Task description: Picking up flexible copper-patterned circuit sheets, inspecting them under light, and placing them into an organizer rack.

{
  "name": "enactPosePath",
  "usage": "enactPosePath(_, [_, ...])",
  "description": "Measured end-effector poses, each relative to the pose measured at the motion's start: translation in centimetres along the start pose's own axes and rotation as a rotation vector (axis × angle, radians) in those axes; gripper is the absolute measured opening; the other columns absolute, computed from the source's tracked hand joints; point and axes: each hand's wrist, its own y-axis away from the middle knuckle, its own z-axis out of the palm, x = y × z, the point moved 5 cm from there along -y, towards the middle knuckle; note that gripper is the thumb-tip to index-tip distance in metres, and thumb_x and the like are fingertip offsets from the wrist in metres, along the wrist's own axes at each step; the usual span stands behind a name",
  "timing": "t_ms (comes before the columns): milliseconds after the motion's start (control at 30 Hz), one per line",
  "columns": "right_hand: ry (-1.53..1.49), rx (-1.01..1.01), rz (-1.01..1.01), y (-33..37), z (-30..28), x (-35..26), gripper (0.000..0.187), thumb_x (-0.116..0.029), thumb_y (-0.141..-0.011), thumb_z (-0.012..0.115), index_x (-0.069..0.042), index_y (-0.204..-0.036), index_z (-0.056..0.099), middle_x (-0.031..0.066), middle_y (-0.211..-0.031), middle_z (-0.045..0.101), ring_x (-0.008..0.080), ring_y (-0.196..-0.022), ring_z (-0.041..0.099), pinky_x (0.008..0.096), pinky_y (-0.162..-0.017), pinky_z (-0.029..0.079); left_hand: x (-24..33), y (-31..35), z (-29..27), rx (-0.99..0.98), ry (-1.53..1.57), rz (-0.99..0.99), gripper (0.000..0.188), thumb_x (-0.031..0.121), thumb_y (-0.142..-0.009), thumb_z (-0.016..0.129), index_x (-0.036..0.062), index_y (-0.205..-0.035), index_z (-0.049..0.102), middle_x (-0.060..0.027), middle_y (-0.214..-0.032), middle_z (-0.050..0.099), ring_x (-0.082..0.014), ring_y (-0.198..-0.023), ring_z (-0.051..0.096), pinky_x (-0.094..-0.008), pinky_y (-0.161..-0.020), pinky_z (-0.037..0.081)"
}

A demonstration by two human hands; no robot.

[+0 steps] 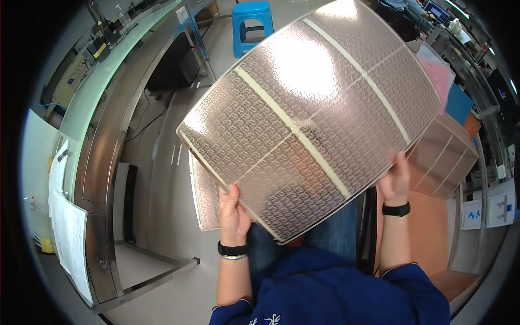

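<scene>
I hold up a large, thin, shiny copper-coloured patterned panel (pixel 260 130) with pale strips across it, tilted above my lap. My left hand (pixel 234 214) grips its lower left edge, the thumb lying along the rim and the other fingers mostly behind it. At the lower right edge, my right hand (pixel 395 179) is closed on the border, its fingers partly hidden by the panel. Bright glare whitens the panel's upper middle. Under its left side, part of a similar panel (pixel 203 203) shows.
A similar panel (pixel 447 154) lies on brown cardboard (pixel 425 227) to my right, near pink and blue sheets (pixel 459 105). On the left runs a metal-framed workbench (pixel 103 173) with papers (pixel 70 233). A blue plastic stool (pixel 252 27) stands ahead.
</scene>
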Motion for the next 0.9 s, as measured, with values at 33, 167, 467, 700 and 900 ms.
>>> enactPosePath(33, [-0.008, 0.060, -0.066, -0.3, -1.1, -1.6, 0.033, -0.023, -0.092, 0.045, -0.001, -0.116, 0.046, 0.0117, -0.115, 0.054, 0.0245, -0.109, 0.050, 0.0396, -0.092, 0.042, 0.4, -0.1, 0.0, 0.004, 0.004, -0.006, 0.028, 0.012, -0.090, 0.051, 0.0093, -0.117, 0.047, -0.0043, -0.108, 0.058, -0.0169, -0.102, 0.054, -0.0329, -0.091, 0.043])
enactPosePath(167, [-0.027, 0.105, -0.258, -0.1, -8.1, -8.7, 0.035, -0.025, -0.093, 0.044, 0.000, -0.116, 0.045, 0.0116, -0.120, 0.051, 0.0233, -0.109, 0.051, 0.0402, -0.094, 0.042, 2.4, -0.5, -1.6, 0.037, -0.005, 0.000, 0.022, 0.012, -0.090, 0.051, 0.0051, -0.111, 0.053, -0.0062, -0.104, 0.060, -0.0152, -0.094, 0.057, -0.0300, -0.085, 0.047])
enactPosePath(467, [0.436, 0.283, -0.154, 2.2, -5.8, -10.9, 0.045, -0.026, -0.096, 0.035, 0.005, -0.128, 0.039, 0.0173, -0.122, 0.051, 0.0199, -0.108, 0.053, 0.0320, -0.091, 0.045, 7.8, -0.3, -4.7, 0.177, -0.318, 0.241, 0.016, 0.015, -0.092, 0.048, 0.0024, -0.097, 0.056, -0.0043, -0.093, 0.062, -0.0096, -0.083, 0.059, -0.0226, -0.073, 0.048])
enactPosePath(700, [0.869, 0.236, -0.156, 3.0, -4.2, -10.8, 0.039, -0.023, -0.091, 0.051, 0.005, -0.119, 0.048, 0.0070, -0.094, 0.063, 0.0092, -0.078, 0.060, 0.0193, -0.067, 0.049, 9.0, 0.7, -5.4, 0.257, -0.451, 0.332, 0.015, 0.016, -0.092, 0.049, 0.0029, -0.093, 0.056, 0.0001, -0.086, 0.057, -0.0067, -0.079, 0.053, -0.0203, -0.070, 0.043])
enactPosePath(900, [0.762, 0.100, -0.115, 3.3, -3.8, -10.7, 0.028, -0.017, -0.088, 0.055, 0.002, -0.110, 0.054, 0.0051, -0.091, 0.063, 0.0089, -0.079, 0.059, 0.0212, -0.070, 0.048, 9.5, 1.2, -5.0, 0.297, -0.507, 0.345, 0.015, 0.016, -0.092, 0.049, 0.0031, -0.092, 0.056, -0.0005, -0.087, 0.059, -0.0068, -0.075, 0.054, -0.0204, -0.065, 0.043])
